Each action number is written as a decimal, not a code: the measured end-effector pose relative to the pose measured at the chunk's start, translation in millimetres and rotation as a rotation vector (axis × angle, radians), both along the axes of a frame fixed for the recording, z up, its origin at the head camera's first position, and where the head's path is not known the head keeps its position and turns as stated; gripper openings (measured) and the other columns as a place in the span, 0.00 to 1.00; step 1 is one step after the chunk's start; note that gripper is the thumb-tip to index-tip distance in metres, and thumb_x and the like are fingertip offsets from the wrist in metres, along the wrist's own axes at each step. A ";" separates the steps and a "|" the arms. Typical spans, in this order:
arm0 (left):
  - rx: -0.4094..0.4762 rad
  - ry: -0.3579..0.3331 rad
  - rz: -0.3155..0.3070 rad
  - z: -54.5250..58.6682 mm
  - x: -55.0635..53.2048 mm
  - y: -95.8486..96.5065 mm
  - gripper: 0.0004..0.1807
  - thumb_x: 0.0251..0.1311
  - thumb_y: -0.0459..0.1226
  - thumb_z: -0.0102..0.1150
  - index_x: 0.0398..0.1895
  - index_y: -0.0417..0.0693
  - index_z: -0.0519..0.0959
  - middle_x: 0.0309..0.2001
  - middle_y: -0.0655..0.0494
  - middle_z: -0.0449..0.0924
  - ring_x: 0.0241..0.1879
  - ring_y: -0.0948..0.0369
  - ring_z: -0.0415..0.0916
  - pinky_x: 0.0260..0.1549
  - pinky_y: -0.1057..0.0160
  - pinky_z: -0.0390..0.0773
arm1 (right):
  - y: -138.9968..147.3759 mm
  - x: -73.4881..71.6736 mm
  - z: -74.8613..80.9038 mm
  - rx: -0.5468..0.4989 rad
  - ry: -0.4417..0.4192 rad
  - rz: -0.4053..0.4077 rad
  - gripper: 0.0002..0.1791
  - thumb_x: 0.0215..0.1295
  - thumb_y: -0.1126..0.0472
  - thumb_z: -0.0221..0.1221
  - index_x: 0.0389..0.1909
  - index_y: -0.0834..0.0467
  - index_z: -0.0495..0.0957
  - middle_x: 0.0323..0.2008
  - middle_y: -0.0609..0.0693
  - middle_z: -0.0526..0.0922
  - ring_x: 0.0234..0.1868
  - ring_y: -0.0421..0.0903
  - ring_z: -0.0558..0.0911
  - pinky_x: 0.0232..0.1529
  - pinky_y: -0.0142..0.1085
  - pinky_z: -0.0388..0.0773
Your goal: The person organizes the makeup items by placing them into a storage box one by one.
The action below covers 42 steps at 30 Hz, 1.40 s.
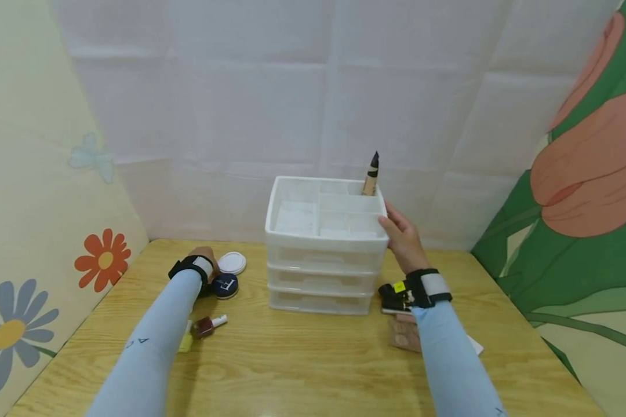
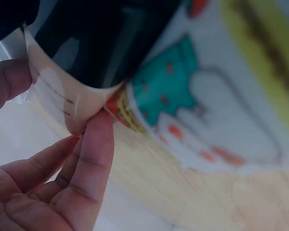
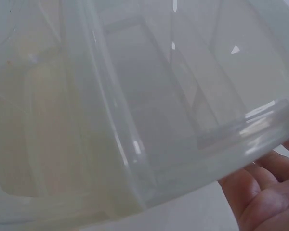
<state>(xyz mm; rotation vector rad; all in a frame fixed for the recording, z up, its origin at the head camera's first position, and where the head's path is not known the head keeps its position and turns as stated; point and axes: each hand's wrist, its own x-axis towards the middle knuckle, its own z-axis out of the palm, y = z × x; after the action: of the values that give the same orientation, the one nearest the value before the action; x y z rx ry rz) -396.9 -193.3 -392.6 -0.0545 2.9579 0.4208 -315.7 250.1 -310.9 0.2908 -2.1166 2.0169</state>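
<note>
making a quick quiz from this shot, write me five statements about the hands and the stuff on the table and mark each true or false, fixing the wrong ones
1. The right hand grips the right side of the white drawer unit. True.
2. The black-tipped tube stands in the front left compartment. False: the black-tipped tube stands in the back right one.
3. The left hand holds nothing. False: the left hand pinches a beige and black item.
4. The dark red bottle lies on its side. True.
5. All three drawers are pulled wide open. False: the drawers are shut.
</note>
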 end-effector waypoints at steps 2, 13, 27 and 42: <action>0.004 0.001 -0.005 -0.3 1.0 -4.5 0.11 0.49 0.37 0.67 0.25 0.34 0.82 0.23 0.50 0.76 0.25 0.55 0.71 0.25 0.63 0.73 | -2.2 -1.3 -0.7 0.001 0.005 0.017 0.35 0.73 0.49 0.52 0.76 0.50 0.53 0.74 0.51 0.55 0.65 0.51 0.68 0.48 0.28 0.78; 0.018 -0.013 0.053 18.9 10.5 -10.6 0.10 0.53 0.35 0.60 0.21 0.37 0.77 0.22 0.51 0.72 0.25 0.57 0.67 0.23 0.64 0.70 | -8.5 -8.7 -5.9 0.023 -0.014 0.025 0.35 0.73 0.47 0.51 0.76 0.49 0.51 0.74 0.51 0.54 0.62 0.49 0.70 0.47 0.28 0.78; 0.058 0.108 0.012 66.4 3.4 -13.9 0.14 0.58 0.37 0.61 0.18 0.40 0.73 0.24 0.48 0.73 0.24 0.55 0.68 0.20 0.65 0.68 | -6.5 -21.0 -0.7 0.006 -0.038 -0.008 0.35 0.72 0.46 0.51 0.76 0.47 0.51 0.75 0.49 0.53 0.66 0.53 0.66 0.46 0.27 0.78; 0.255 0.207 -0.098 137.2 17.4 0.3 0.18 0.59 0.34 0.60 0.45 0.24 0.78 0.38 0.36 0.81 0.28 0.55 0.81 0.27 0.65 0.82 | -4.7 -23.7 2.1 0.036 -0.047 -0.009 0.36 0.72 0.43 0.51 0.76 0.44 0.51 0.75 0.47 0.52 0.68 0.53 0.64 0.47 0.27 0.78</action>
<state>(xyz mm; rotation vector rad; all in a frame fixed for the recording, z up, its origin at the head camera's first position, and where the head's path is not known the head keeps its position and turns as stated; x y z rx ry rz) -379.5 -193.0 -255.3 0.1728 3.0602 0.8306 -339.4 245.4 -308.8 0.2421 -2.1796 2.0019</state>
